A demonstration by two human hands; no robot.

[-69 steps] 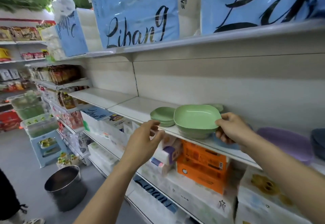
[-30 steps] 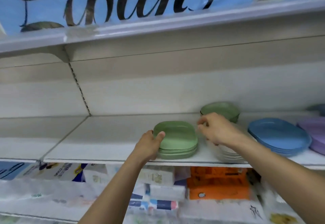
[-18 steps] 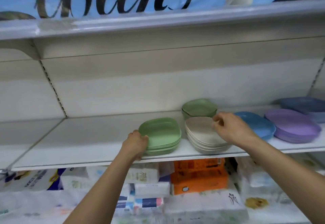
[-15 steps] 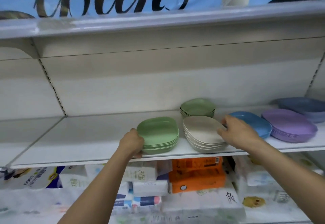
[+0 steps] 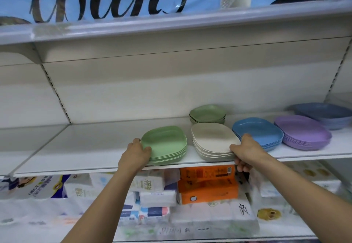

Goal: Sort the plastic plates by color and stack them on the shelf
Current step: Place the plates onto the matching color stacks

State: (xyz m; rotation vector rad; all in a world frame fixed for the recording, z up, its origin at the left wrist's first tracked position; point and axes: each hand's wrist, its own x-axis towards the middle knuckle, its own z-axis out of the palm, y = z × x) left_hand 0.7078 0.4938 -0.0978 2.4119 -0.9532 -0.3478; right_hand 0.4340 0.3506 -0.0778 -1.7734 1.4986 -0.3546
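Left hand point(image 5: 136, 154): fingers curled round left edge of green stack point(image 5: 165, 143), frame centre.
Right hand point(image 5: 245, 152): pinches cream stack point(image 5: 213, 139) at right corner, thumb on top.

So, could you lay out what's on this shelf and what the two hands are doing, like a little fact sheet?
Place: white shelf
Front row, left to right: light green stack, cream stack, blue stack, purple stack
Back row: darker green stack behind the cream one; slate-blue stack behind the purple one
Left hand: grips the light green stack's left edge
Right hand: grips the cream stack's front right edge
Sorting: every stack shows one colour
Below: tissue packs
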